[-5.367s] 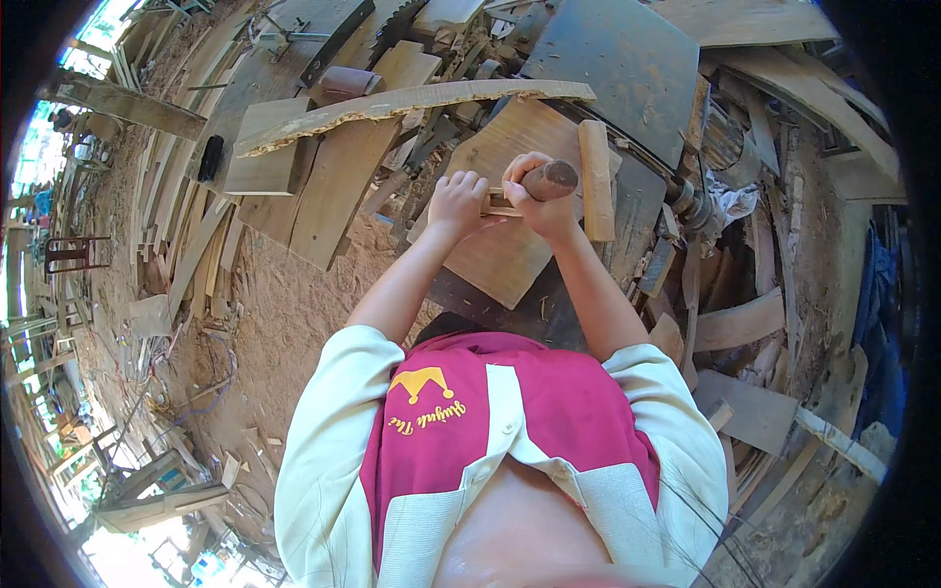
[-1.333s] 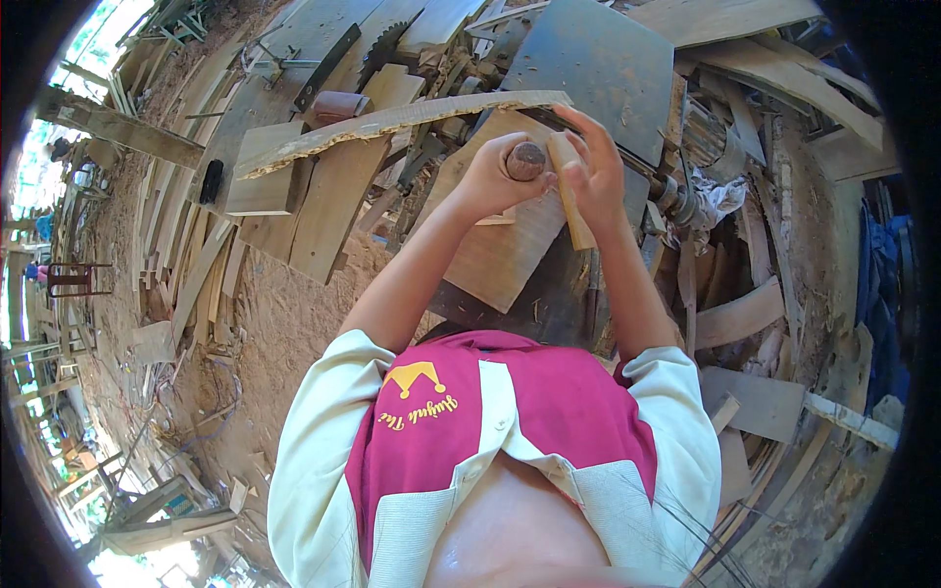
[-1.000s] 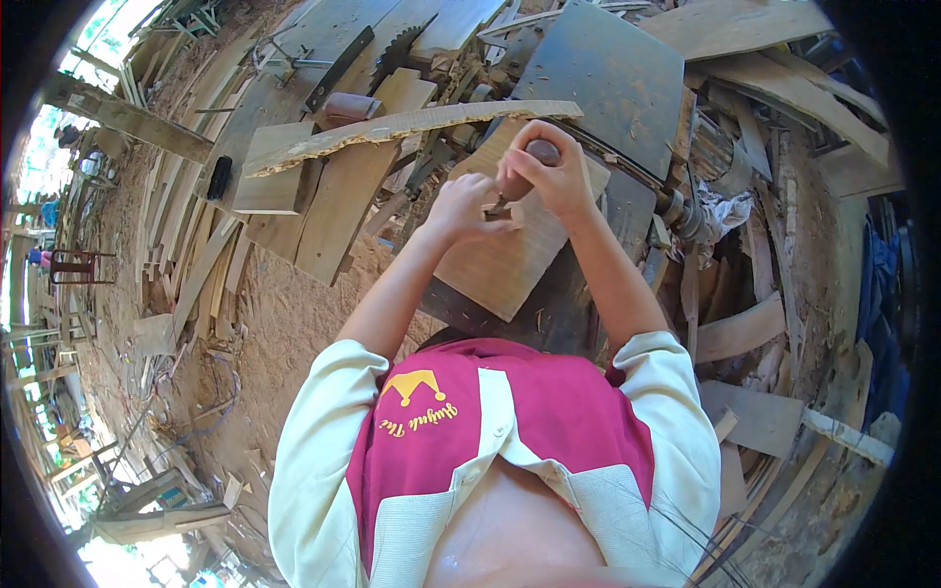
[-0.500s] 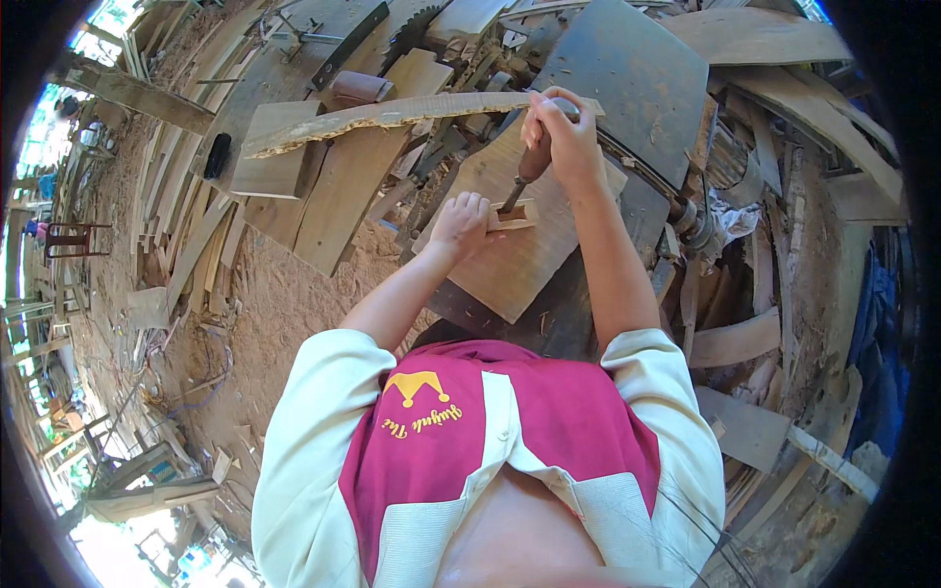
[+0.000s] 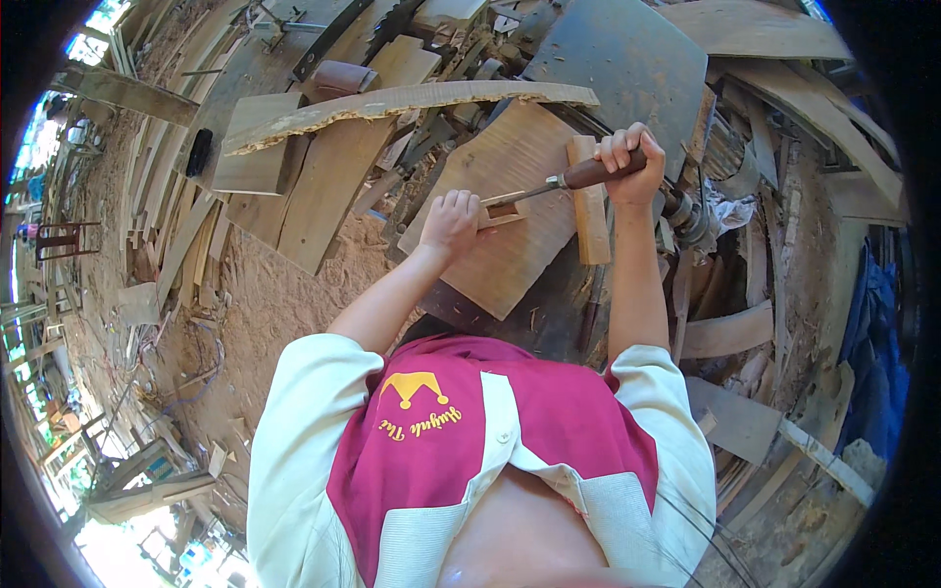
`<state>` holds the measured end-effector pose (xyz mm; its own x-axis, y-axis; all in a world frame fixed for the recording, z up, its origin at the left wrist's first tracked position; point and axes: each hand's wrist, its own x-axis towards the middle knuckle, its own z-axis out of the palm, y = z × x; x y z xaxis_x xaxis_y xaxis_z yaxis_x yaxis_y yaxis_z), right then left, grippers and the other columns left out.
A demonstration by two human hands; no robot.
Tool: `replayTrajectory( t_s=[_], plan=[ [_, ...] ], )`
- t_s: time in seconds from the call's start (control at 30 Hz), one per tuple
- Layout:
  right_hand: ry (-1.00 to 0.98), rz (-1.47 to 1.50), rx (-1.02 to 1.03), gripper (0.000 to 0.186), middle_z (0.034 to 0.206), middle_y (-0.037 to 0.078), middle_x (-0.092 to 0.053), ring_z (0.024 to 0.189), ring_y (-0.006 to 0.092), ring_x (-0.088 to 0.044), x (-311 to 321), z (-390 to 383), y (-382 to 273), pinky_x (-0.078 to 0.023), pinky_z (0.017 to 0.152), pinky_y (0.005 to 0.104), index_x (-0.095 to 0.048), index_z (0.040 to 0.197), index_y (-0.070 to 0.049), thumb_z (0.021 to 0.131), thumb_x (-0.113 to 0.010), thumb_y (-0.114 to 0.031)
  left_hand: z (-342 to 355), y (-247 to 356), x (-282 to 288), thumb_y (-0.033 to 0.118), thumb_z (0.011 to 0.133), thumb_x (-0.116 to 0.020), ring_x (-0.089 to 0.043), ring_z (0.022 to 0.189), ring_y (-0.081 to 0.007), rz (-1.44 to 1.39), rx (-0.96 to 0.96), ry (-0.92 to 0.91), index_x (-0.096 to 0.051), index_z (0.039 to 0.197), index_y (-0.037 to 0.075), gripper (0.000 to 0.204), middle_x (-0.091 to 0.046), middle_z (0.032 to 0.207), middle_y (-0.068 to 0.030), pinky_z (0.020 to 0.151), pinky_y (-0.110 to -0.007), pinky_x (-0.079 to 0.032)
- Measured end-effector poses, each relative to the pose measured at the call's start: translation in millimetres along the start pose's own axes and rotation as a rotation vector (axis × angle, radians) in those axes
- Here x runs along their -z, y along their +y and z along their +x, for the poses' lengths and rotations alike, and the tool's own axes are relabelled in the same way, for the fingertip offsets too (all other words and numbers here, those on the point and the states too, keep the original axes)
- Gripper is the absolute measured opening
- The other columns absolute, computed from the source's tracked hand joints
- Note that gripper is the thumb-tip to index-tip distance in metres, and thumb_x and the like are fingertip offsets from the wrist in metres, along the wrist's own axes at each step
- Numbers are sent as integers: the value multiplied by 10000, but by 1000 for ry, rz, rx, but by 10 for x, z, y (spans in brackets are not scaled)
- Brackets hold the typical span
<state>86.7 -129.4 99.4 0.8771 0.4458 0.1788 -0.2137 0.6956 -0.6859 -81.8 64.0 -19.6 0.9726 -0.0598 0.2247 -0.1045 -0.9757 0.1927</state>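
My right hand point(image 5: 637, 167) is wrapped round the brown wooden handle of a chisel point(image 5: 594, 173). The chisel lies at a low slant, its metal blade running left to a small hollowed wooden block point(image 5: 508, 220). My left hand point(image 5: 452, 224) is closed on the left end of that block and pins it to a broad wooden board point(image 5: 524, 260). The blade's tip sits at the block's recess near my left fingers; its exact contact cannot be made out. A light wooden strip point(image 5: 590, 211) rests beside the board, below my right hand.
A long rough-edged plank point(image 5: 412, 99) crosses beyond the board. Farther back are a grey metal machine table point(image 5: 627, 78), a toothed saw blade point(image 5: 397, 29) and a brown roll point(image 5: 343, 78). Wood offcuts point(image 5: 730, 333) are piled at right; sawdust point(image 5: 265, 304) covers the ground at left.
My right hand has swung right and toward me, tipping the chisel from steep to nearly flat. The light wooden strip now shows. My left hand stays on the block.
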Motion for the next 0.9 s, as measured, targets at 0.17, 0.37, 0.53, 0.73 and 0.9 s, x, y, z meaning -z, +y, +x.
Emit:
replayTrajectory(
  t_s=[0.17, 0.37, 0.53, 0.73, 0.9],
  plan=[
    [147, -86, 38, 230, 491, 24, -389, 433, 151, -404, -272, 13, 44, -398, 494, 316, -415, 643, -75, 824, -462, -209, -12, 16, -14, 523, 678, -595, -480, 855, -209, 17, 10, 25, -486, 899, 60, 525, -499, 879, -66, 706, -328, -387],
    [349, -316, 148, 281, 489, 48, -399, 409, 154, -393, -622, -54, 69, -367, 440, 298, -399, 598, -60, 830, -511, -173, -6, 55, 2, 528, 658, -605, -478, 850, -213, 14, 7, 15, -487, 894, 58, 539, -494, 869, -63, 704, -332, -390],
    [569, -262, 200, 270, 499, 51, -407, 428, 155, -413, -393, -106, 47, -373, 440, 298, -404, 618, -59, 848, -504, -161, 9, 63, 47, 524, 657, -611, -481, 861, -217, 10, 25, -5, -489, 891, 58, 535, -495, 871, -64, 718, -329, -391],
    [223, -119, 241, 201, 511, 65, -434, 438, 164, -412, -318, -374, 4, -385, 484, 318, -427, 645, -49, 806, -485, -153, 9, 44, 64, 519, 657, -615, -483, 872, -219, 5, 37, -38, -491, 894, 62, 530, -499, 878, -63, 733, -335, -390],
    [-36, -165, 235, 183, 508, 67, -440, 441, 158, -419, -561, -379, -14, -376, 482, 306, -442, 647, -39, 793, -483, -141, -5, 20, 44, 502, 659, -625, -482, 868, -219, -30, 23, 2, -492, 895, 67, 512, -500, 875, -61, 737, -339, -386]
  ],
)
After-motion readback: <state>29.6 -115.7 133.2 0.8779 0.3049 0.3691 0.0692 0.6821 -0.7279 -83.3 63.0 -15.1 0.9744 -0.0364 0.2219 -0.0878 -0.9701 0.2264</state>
